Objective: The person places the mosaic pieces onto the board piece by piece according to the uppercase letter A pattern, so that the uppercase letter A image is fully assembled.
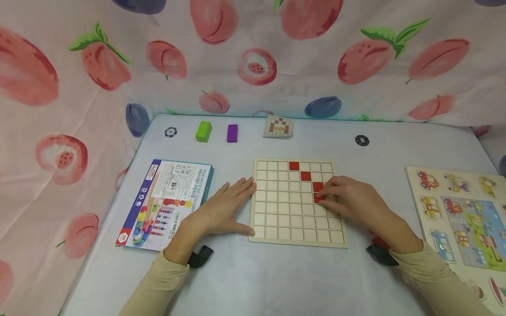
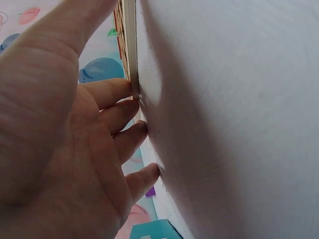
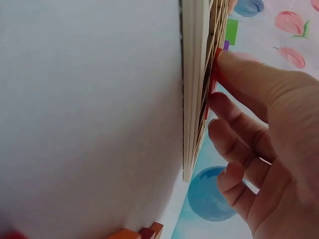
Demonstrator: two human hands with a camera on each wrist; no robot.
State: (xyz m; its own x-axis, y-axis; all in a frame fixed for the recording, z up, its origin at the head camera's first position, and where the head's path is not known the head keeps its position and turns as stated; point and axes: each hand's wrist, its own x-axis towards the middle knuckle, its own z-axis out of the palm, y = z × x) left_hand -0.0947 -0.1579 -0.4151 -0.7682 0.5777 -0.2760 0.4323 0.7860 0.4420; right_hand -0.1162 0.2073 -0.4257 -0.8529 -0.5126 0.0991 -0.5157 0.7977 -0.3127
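Red tile (image 1: 317, 199), pinched by thumb and finger of the right hand (image 1: 352, 198) toward 3 o'clock on the grid board (image 1: 284, 220), may seat crooked if released unevenly — left hand (image 1: 219, 210), fingers spread, touching 9 o'clock edge.

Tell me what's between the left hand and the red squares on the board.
Only bare board, its rim and plain beige cells, lies between the left hand and the red squares in the head view.
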